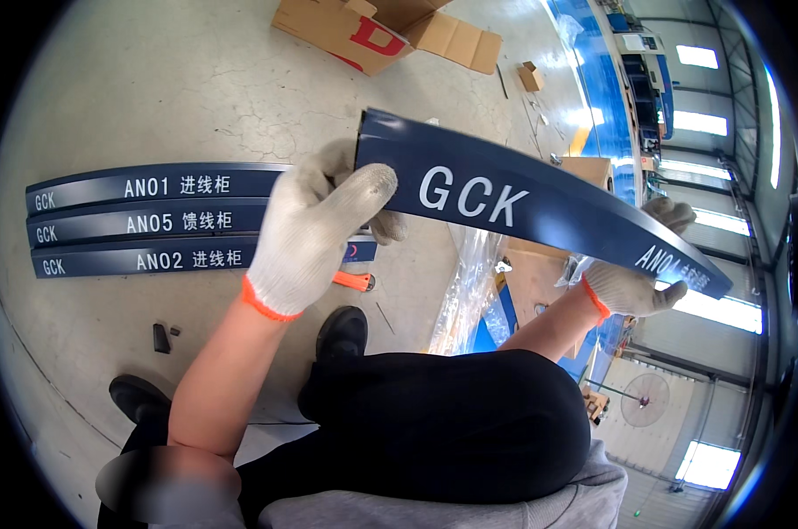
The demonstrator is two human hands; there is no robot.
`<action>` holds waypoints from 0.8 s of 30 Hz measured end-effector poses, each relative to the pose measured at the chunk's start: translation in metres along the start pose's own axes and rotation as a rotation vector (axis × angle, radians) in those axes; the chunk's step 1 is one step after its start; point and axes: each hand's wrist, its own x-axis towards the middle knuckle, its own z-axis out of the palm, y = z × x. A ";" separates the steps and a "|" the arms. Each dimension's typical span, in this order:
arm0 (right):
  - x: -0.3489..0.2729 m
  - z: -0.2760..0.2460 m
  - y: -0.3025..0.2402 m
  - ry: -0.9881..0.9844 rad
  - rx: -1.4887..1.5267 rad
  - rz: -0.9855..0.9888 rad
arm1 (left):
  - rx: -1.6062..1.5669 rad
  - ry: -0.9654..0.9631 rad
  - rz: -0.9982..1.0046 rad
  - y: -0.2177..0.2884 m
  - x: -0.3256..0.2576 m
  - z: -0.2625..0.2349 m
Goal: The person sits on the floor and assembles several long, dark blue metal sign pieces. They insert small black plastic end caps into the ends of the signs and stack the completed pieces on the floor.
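Between my two hands I hold up a long dark blue sign panel [557, 203] with white lettering. My left hand [306, 220], in a white knit glove with an orange cuff, is closed on its left end, thumb on the front face. My right hand [632, 289], gloved alike, grips the far right end; its fingers show above the top edge and its thumb below. Three similar dark panels, top [108, 183], middle [99, 225] and bottom [99, 262], lie side by side on the floor at the left, their right ends partly behind my left hand.
An open cardboard box [346, 40] stands at the top. An orange-handled tool [355, 280] lies by my left wrist. Clear plastic wrap [465, 291] and more cardboard [540, 286] are under the held panel. Small black pieces [161, 339] lie near my shoe [341, 333].
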 end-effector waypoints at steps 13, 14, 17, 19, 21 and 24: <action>0.113 0.066 0.044 -0.295 -0.188 -0.063 | -0.069 0.146 -0.658 -0.122 -0.015 -0.065; 0.096 0.075 0.081 -0.125 -0.522 -0.098 | -0.082 0.184 -0.667 -0.126 -0.017 -0.067; 0.070 -0.054 0.236 -0.351 -1.166 -0.081 | -0.111 0.248 -0.677 -0.132 -0.019 -0.062; 0.032 -0.068 0.304 -0.092 -0.689 0.060 | -0.113 0.222 -0.668 -0.131 -0.018 -0.052; 0.026 -0.050 0.320 -0.017 -0.552 0.119 | -0.084 0.243 -0.618 -0.123 -0.023 -0.060; 0.036 -0.019 0.288 -0.133 -0.635 0.043 | -0.104 0.322 -0.573 -0.115 -0.030 -0.079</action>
